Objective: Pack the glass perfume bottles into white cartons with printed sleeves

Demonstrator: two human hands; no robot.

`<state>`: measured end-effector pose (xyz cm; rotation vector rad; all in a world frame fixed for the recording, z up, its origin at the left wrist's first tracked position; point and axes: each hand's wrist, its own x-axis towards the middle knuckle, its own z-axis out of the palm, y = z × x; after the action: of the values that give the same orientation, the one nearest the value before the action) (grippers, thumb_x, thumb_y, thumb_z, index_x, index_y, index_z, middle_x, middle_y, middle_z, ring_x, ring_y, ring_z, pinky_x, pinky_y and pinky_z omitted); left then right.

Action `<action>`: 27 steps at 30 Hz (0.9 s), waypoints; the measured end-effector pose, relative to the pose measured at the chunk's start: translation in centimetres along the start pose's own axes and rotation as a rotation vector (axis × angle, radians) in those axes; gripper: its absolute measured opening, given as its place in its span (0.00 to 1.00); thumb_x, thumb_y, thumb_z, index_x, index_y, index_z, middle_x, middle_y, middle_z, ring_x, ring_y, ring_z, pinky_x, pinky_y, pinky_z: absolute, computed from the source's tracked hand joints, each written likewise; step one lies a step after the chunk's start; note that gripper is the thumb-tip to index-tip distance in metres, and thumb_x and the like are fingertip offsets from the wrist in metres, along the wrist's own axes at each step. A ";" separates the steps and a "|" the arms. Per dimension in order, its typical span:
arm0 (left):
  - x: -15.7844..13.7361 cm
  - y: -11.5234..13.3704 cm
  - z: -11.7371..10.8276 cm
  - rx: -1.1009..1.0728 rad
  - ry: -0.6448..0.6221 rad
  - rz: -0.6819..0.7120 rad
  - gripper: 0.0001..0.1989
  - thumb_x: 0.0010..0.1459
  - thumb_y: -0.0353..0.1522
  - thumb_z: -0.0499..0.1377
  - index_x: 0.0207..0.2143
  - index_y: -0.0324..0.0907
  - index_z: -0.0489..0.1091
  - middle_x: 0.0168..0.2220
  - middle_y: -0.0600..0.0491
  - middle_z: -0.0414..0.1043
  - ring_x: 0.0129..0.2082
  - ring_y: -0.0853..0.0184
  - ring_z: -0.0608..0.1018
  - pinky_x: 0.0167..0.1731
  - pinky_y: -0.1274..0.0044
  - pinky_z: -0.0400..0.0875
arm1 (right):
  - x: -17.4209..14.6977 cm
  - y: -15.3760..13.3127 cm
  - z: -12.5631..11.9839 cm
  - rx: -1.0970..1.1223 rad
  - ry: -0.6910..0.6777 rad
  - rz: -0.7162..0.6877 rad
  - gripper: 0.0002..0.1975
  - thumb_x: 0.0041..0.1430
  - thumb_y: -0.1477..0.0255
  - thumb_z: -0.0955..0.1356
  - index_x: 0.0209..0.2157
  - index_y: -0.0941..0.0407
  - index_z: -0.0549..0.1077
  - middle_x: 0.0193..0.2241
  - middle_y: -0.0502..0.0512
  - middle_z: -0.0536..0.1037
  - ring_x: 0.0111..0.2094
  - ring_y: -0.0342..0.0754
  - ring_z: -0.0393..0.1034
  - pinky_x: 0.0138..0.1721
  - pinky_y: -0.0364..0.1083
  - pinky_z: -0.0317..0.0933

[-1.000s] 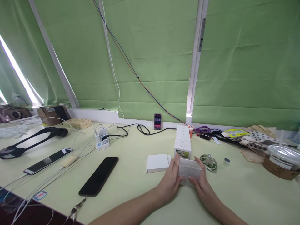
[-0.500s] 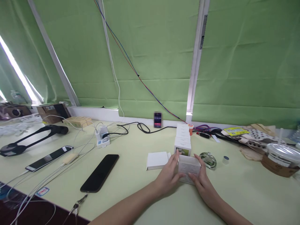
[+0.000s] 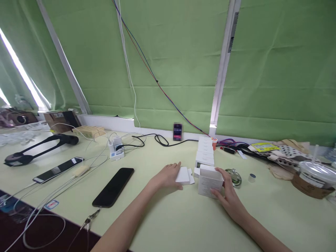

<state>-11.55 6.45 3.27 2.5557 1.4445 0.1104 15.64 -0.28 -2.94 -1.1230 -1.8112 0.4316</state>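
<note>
Now pinching open carton [image 3: 207, 184] with right hand [image 3: 231, 198]; cannot tell grip of left hand [image 3: 166, 176] over flat box [image 3: 183, 176]. Could dent carton by squeezing hard.

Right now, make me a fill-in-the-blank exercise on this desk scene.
The upright white box is held by the ____ hand.
In the picture, the left hand covers the flatter white box at its ____ end.
The lidded cup has a ____ sleeve.
The curtains are ____.

Missing words: right; left; brown; green.
</note>
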 end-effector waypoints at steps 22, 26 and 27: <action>-2.1 6.5 2.1 -1.272 0.655 0.228 0.35 0.47 0.44 0.66 0.55 0.44 0.57 0.53 0.44 0.67 0.53 0.52 0.70 0.51 0.62 0.64 | 0.1 -1.6 -0.8 -0.162 0.199 -0.178 0.29 0.62 0.67 0.64 0.62 0.51 0.49 0.62 0.62 0.54 0.63 0.60 0.47 0.58 0.65 0.50; -2.7 8.1 3.5 -1.983 -0.161 0.261 0.43 0.47 0.60 0.55 0.53 0.35 0.65 0.50 0.39 0.72 0.52 0.47 0.71 0.51 0.62 0.61 | -0.2 -2.1 -1.1 -0.101 0.465 -0.200 0.19 0.64 0.70 0.61 0.56 0.53 0.60 0.55 0.62 0.61 0.59 0.60 0.53 0.56 0.65 0.50; -2.8 8.3 3.6 -2.056 -0.304 0.265 0.45 0.47 0.61 0.54 0.54 0.34 0.65 0.50 0.39 0.72 0.52 0.48 0.71 0.52 0.63 0.60 | -0.4 -2.0 -1.1 -0.067 0.543 -0.222 0.17 0.63 0.71 0.61 0.54 0.53 0.62 0.52 0.61 0.62 0.57 0.59 0.55 0.55 0.64 0.50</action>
<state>-5.47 -0.55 1.61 0.8536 0.2220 0.7108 15.58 -1.84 -1.22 -0.9536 -1.4499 -0.0671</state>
